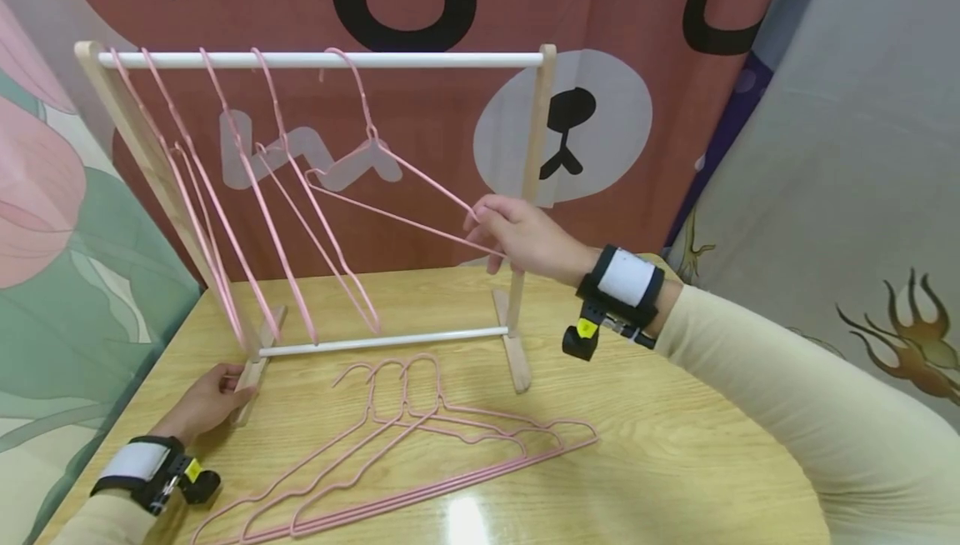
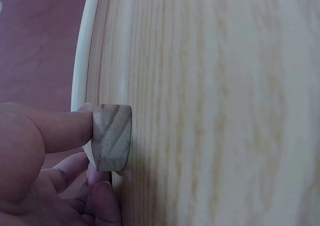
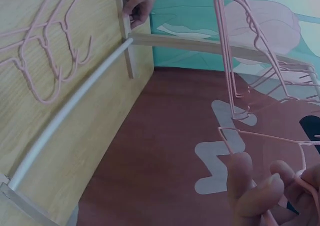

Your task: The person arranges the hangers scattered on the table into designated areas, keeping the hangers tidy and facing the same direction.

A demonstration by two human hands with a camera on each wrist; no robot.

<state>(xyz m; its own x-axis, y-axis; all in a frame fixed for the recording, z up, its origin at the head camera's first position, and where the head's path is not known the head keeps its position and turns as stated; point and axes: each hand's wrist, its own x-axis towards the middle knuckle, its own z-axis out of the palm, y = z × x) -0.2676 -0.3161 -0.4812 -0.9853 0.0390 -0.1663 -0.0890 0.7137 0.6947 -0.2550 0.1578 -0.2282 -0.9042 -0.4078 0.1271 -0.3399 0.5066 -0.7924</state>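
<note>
My right hand [image 1: 528, 237] grips the right corner of a pink clothes hanger [image 1: 427, 174]. That hanger's hook lies over the white top rail [image 1: 450, 60] of a small garment rack, and its body is turned at an angle. Low on the left, my left hand [image 1: 201, 405] holds the rack's wooden foot [image 1: 251, 391]. In the left wrist view the thumb presses one side of the foot's end [image 2: 114, 136], with fingers curled at its underside. Several more pink hangers [image 1: 258, 187] hang along the rail's left part.
Three pink hangers [image 1: 420, 495] lie overlapping on the wooden table [image 1: 675, 445] in front of the rack. A white lower bar [image 1: 390, 340] joins the two feet; the right foot [image 1: 513, 362] stands on the table. Behind hangs a reddish-brown cloth [image 1: 435, 237] with a bear pattern.
</note>
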